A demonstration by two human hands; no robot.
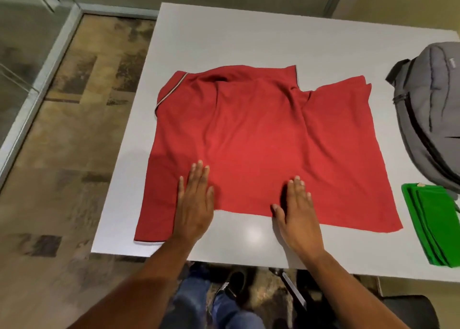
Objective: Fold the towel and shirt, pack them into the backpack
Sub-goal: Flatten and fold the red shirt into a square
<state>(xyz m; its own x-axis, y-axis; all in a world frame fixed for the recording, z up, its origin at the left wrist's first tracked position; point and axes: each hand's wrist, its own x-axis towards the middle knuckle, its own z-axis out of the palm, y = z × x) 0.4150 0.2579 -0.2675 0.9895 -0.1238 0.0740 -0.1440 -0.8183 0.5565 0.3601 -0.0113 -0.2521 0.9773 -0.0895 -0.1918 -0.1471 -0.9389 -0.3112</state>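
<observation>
Both hands are down flat on the red shirt (261,139), which lies spread across the middle of the white bench (249,35). The left hand (195,199) presses on the shirt's near edge toward its left side, fingers (199,173) straight and close together, gripping nothing. The right hand (297,209) lies flat at the near hem as well, palm half on cloth and half on bare bench, fingers straight, thumb out to the left, holding nothing. The shirt's left sleeve reaches toward the near left corner of the bench, its striped cuff right at the near edge; the other striped cuff shows at the far left of the shirt. Wrinkles bunch up at the far side, and the right part of the shirt fans out toward the gray backpack (433,114), which lies at the right edge of the bench, apart from the shirt. Just near of the backpack sits the green towel (433,221), folded into layers, touching neither hand.
</observation>
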